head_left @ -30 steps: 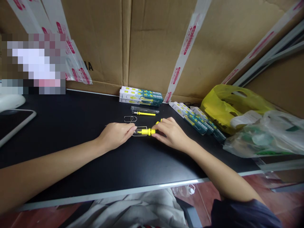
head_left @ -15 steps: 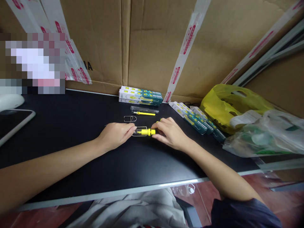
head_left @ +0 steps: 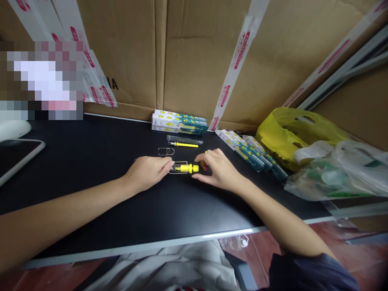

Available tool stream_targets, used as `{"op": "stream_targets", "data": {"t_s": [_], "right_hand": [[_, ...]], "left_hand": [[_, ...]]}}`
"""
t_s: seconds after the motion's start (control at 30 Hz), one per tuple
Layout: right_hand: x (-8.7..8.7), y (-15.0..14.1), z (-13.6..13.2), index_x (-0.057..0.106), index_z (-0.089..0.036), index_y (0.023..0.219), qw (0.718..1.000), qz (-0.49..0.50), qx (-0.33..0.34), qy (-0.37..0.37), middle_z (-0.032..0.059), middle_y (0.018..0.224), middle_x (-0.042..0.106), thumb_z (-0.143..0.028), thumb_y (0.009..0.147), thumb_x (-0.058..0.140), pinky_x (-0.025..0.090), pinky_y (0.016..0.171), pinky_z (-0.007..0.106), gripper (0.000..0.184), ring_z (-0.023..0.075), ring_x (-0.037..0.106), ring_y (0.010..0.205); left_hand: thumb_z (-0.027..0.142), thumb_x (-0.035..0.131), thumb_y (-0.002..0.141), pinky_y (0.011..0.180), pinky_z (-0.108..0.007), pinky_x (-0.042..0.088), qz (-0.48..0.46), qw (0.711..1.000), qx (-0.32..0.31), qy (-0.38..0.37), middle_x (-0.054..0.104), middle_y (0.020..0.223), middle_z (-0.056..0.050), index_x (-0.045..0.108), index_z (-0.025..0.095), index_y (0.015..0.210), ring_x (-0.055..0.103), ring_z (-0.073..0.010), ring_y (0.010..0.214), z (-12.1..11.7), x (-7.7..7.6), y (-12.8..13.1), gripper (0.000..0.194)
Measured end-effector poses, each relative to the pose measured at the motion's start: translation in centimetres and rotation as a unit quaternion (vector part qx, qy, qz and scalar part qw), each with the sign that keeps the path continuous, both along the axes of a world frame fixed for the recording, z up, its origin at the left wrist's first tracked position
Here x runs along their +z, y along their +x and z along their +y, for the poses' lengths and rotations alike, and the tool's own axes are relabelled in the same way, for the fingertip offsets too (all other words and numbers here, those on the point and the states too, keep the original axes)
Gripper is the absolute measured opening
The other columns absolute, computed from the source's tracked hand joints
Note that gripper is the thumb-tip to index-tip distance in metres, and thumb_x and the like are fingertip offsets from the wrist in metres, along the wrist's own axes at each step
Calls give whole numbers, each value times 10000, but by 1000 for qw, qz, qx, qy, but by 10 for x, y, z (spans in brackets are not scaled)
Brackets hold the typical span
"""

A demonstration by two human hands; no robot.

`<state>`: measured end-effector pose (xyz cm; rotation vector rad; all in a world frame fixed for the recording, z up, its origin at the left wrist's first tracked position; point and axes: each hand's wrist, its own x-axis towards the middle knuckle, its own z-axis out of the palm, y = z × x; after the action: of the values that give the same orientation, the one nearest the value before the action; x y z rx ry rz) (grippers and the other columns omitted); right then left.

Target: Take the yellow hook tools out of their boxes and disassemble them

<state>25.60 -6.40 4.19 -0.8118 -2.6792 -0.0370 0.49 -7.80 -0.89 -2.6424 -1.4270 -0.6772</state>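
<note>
Worktop: spread beneath the left grip and the right grip; its bare stretch nearer the body may be used for steadying the forearms.
Stacked cartons: set well beyond both grips, where the work should not be hindered.
Right grip: thumb and fingers curved apart, nothing held; a pinch would best be centred on the yellow end cap, lest it be tilted.
Left grip: closed on the spring scale; best made firm without squeezing, so that the scale is not twisted along.
Spring scale: laid crosswise between the grips, its far end hidden in the left grip; pressure on its wire frame is best avoided.
Yellow rod: placed beyond the gap between the grips.
Wire loop: lies just beyond the left grip; should not be brushed.
Yellow end cap: flanked by the right grip's fingertips; no contact is clearly seen.
</note>
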Motion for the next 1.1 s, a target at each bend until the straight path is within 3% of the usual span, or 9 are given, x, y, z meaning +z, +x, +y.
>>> {"op": "stream_targets", "data": {"t_s": [0.07, 0.2, 0.53, 0.77, 0.83, 0.97, 1.1], "right_hand": [[0, -1, 1, 553, -156, 994, 1000, -20, 3, -4, 16, 740, 578, -490, 894, 510, 292, 707, 299, 352, 161, 500, 712], [-3, -1, 2, 595, -161, 959, 998, -53, 13, 11, 46, 799, 613, -415, 973, 363, 277, 715, 310, 344, 168, 493, 748], [0, -1, -1, 591, -169, 975, 999, -23, 26, 40, 36, 784, 646, -307, 925, 500, 291, 703, 306, 173, 163, 509, 729], [-3, -2, -4, 546, -176, 962, 996, -12, 42, 77, 31, 778, 627, -154, 906, 446, 293, 705, 313, 117, 159, 510, 718], [-3, -2, -3, 528, -168, 994, 997, -2, 35, 61, 16, 749, 606, -206, 899, 487, 298, 709, 308, 110, 155, 508, 705], [-2, -2, -1, 528, -155, 993, 1000, -20, -1, 24, 25, 752, 590, -433, 907, 495, 299, 710, 309, 293, 168, 504, 716], [-2, -3, 0, 574, -172, 878, 997, -67, -1, 33, 49, 766, 618, -377, 980, 344, 272, 703, 316, 324, 176, 487, 730]], "left_hand": [[363, 256, 977, 491, -253, 251, -1, 1000, 0, -1, 633, 638, -2, 561, 190, 695, 579, -145, 554, 0, 0, 0, 449], [362, 261, 975, 491, -251, 245, -2, 1000, 3, -4, 633, 638, -2, 557, 189, 690, 580, -145, 558, 0, 0, 0, 446], [362, 261, 977, 485, -245, 251, -3, 1000, 0, 1, 628, 629, -2, 562, 187, 690, 569, -137, 550, 0, -1, 0, 452], [365, 255, 978, 484, -243, 253, -5, 1000, -1, 2, 628, 625, -2, 564, 186, 686, 562, -130, 544, 0, -1, 1, 461], [366, 254, 977, 484, -243, 254, -6, 1000, -2, 2, 627, 622, -1, 562, 186, 683, 563, -131, 543, 0, -1, 1, 462], [366, 252, 977, 488, -247, 257, -2, 1000, -1, 1, 636, 638, -1, 561, 188, 693, 577, -137, 553, 0, -1, 0, 455], [364, 258, 976, 488, -249, 261, 2, 1000, 1, 2, 640, 640, -1, 564, 189, 697, 585, -140, 561, 1, -1, 0, 450]]}}
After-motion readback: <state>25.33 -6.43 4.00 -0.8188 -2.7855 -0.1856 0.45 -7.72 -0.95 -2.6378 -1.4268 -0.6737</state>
